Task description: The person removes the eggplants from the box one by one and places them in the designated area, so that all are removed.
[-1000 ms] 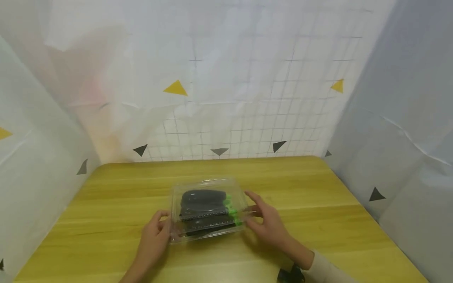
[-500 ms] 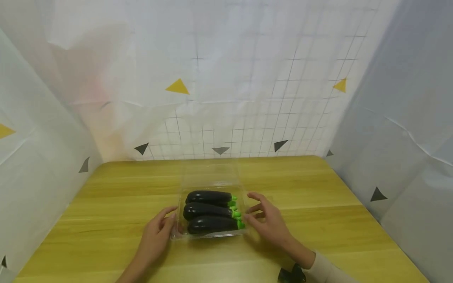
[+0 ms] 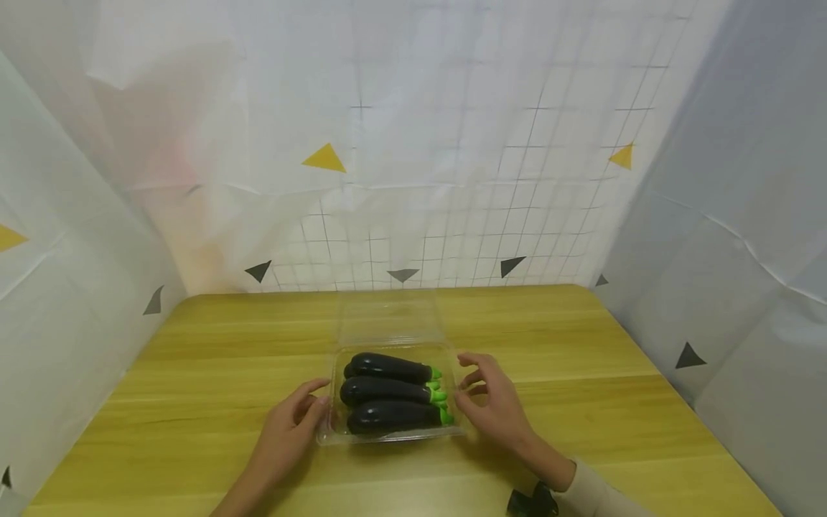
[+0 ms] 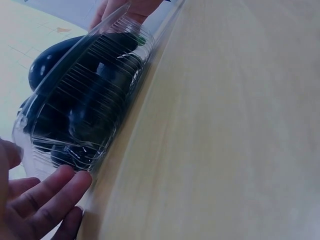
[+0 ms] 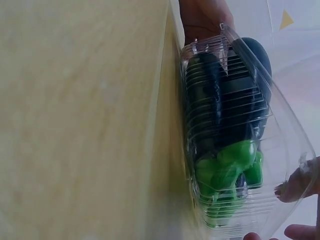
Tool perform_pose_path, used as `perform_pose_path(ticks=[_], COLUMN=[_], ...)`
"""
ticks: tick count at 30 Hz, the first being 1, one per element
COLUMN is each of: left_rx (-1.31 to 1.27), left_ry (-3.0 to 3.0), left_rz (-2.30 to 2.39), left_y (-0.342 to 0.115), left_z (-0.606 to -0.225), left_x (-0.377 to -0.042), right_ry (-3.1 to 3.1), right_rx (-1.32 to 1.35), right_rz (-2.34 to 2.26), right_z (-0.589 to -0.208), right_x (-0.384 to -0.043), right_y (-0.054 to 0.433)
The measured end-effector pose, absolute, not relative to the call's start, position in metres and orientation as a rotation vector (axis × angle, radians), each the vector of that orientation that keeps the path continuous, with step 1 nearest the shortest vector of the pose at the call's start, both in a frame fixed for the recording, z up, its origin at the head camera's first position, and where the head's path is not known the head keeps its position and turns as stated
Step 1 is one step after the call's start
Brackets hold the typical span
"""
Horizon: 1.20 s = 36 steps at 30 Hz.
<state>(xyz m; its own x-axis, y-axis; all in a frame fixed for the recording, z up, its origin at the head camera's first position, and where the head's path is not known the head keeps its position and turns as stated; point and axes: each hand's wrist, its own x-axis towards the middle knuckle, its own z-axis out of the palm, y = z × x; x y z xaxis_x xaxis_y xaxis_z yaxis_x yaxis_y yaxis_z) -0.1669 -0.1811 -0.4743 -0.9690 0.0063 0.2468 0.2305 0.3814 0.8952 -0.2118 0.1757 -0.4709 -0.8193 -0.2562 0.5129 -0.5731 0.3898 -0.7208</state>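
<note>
A clear plastic clamshell box [image 3: 359, 439] lies on the wooden table between the two hands, its lid [image 3: 388, 316] folded back behind it. Several dark purple eggplants [image 3: 388, 391] with green stem ends fill the tray, stems toward the right. At the box's left end is my left hand [image 3: 287, 429], with thumb and fingertips right at the rim and ribbed wall. My right hand [image 3: 492, 402] is at the opposite end, fingers spread and slightly bent. In the right wrist view, its fingertip [image 5: 292, 187] overlaps the clear rim.
A small black object [image 3: 533, 500] lies at the table's front, close to the right sleeve [image 3: 594, 492]. White sheets with triangles form a back wall [image 3: 413, 143] and side walls. Wooden tabletop [image 3: 213, 373] surrounds the box.
A second ago clear plastic covered the eggplants; the lid has since swung back and lies behind the tray. Over the last half second the box shifted slightly right and toward the front.
</note>
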Motion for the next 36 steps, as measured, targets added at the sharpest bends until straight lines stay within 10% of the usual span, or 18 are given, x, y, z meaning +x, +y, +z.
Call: perform_pose_path(ticks=[36], left_rx=[-0.75], left_ry=[-2.41], left_rz=[-1.36], left_y=[-0.188], left_z=[-0.483], left_x=[-0.169], right_ry=[-2.256], right_rx=[1.025], right_rz=[1.063], right_z=[-0.439], right_x=[-0.228], right_y=[0.144])
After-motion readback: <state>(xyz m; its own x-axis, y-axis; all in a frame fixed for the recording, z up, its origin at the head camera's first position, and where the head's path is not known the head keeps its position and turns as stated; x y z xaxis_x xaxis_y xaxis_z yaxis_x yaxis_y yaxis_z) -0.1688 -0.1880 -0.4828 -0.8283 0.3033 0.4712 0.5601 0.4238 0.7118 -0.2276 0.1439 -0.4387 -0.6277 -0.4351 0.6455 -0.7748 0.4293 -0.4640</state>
